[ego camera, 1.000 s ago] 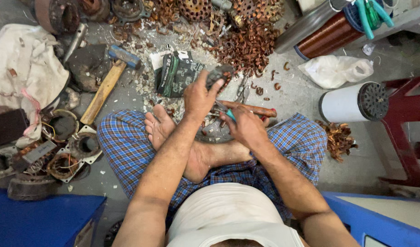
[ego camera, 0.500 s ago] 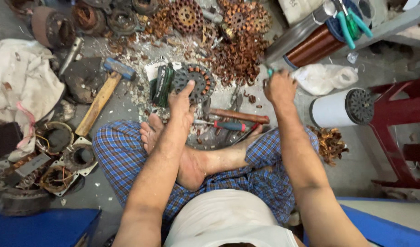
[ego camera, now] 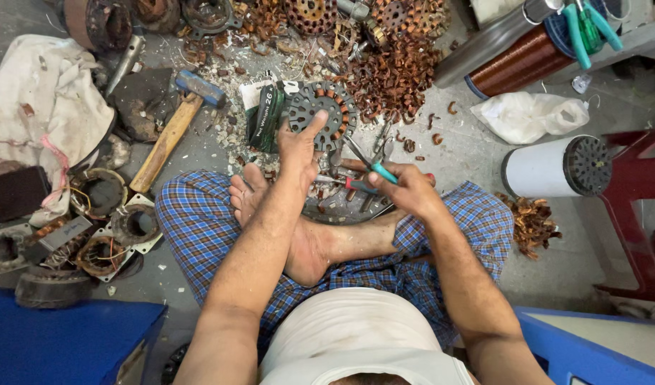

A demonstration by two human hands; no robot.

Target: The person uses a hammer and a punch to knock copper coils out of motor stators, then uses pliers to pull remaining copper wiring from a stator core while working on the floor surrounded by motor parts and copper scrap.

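Observation:
I sit cross-legged on the floor. My left hand [ego camera: 299,142] rests on a round dark motor stator [ego camera: 320,114] with copper windings, fingers spread over its lower edge. My right hand [ego camera: 406,189] grips a small teal-handled cutter [ego camera: 370,164], its metal jaws pointing up-left toward the stator. Just under both hands, several red-handled tools [ego camera: 349,187] lie on the floor by my foot.
A wooden-handled hammer [ego camera: 172,132] lies left of the stator. Heaps of cut copper wire [ego camera: 395,75] and more stators lie ahead. A copper wire spool [ego camera: 516,64], a white plastic bag [ego camera: 530,114] and a white cylinder [ego camera: 548,167] stand right. Motor housings [ego camera: 99,192] and a cloth [ego camera: 45,107] sit left.
My right hand came back from the far right, now holding the teal-handled cutter near the stator. My left hand stayed on the stator.

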